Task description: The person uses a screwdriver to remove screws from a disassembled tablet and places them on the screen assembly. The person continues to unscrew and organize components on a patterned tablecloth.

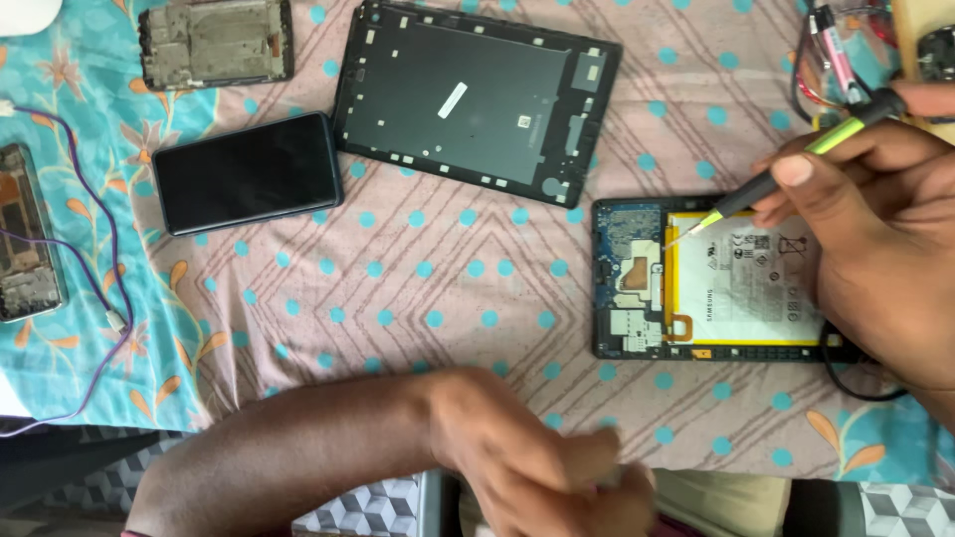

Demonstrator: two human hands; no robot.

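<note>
A patterned cloth, pink with turquoise dots and a teal flowered border, covers the work surface. On it lie a black plastic tablet back cover turned inside up, a dark smartphone face up just left of it, a stripped phone frame at the top edge, and another opened phone at far left with a purple cable looping beside it. At right sits the opened tablet, its blue circuit board and yellow-edged silver battery exposed. The person's right hand lies over the tablet's right side, hiding that edge, fingers closed around a black screwdriver with a yellow-green band; its metal tip rests at the battery's upper left corner. The left hand, blurred, hangs low at the near edge of the cloth, well apart from the tablet, forearm stretched across the bottom; whether its fingers are curled or holding anything cannot be told
</note>
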